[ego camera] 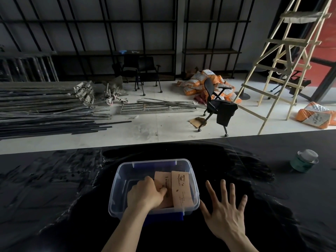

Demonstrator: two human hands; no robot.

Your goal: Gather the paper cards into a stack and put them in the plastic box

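Observation:
A clear plastic box [116,180] with blue latches sits on the black table just in front of me. Inside it lie tan paper cards [181,190] with dark print, one leaning against the box's right wall, another beside it to the left. My left hand [145,194] reaches down into the box and its fingers are closed on the left cards. My right hand [225,210] hovers over the table to the right of the box, fingers spread wide, holding nothing.
A green-labelled jar [304,161] with a clear lid stands on the black table [54,188] at the far right. Beyond the table's far edge are the floor, metal bars, an office chair [214,104], sacks and a wooden ladder [283,66].

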